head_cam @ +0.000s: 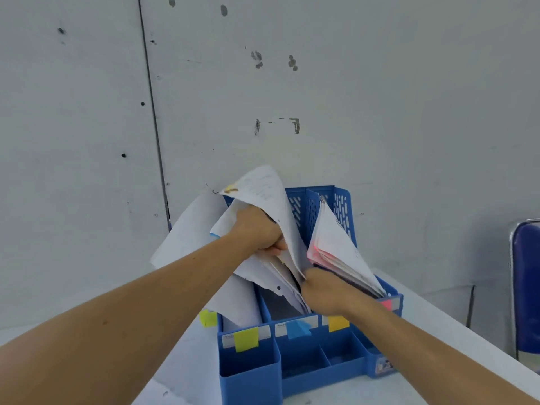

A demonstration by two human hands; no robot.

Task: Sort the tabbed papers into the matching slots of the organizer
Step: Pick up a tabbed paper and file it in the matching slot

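Blue plastic organizer sits lower centre on the bench, its slots running toward the wall. My left grip clenches crumpled white papers standing upright and tilting upper left. My right grip curls round a pink-tabbed stack that leans right.

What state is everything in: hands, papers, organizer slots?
left hand: grips a bunch of white sheets, raised over the organizer.
right hand: fingers curled at the pink-tabbed stack; grip hidden.
pink-tabbed stack: standing in a right-side slot, fanned open.
organizer: upright on the table.
blue-labelled slot: looks nearly empty.
yellow-labelled slot: holds white paper.
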